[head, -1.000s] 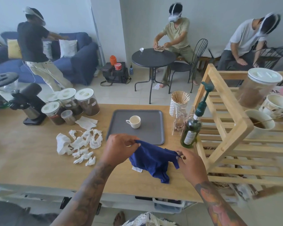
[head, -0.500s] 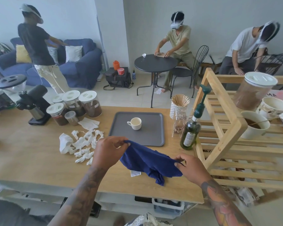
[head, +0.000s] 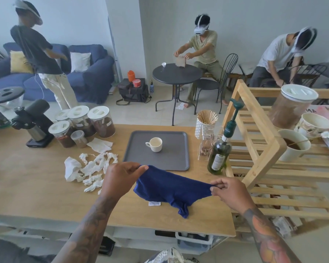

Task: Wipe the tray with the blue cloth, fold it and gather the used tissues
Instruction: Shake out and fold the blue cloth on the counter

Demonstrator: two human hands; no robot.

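both hands, left hand [head: 120, 178] and right hand [head: 229, 192], pinched the soft, rumpled blue cloth [head: 169, 188] stretched between them, sagging onto the wooden counter [head: 36, 196] near the flat grey tray [head: 156, 160].

Left hand [head: 120, 179] hides near edge of used tissues [head: 91, 168] from me. Blue cloth [head: 171, 188] covers near rim of tray [head: 156, 164] and most of small white tag [head: 154, 203]. Print on green bottle [head: 219, 157] label too small to read. Wooden rack [head: 270, 168] cut off at right frame edge. Grinder [head: 32, 120] cut off at left edge.
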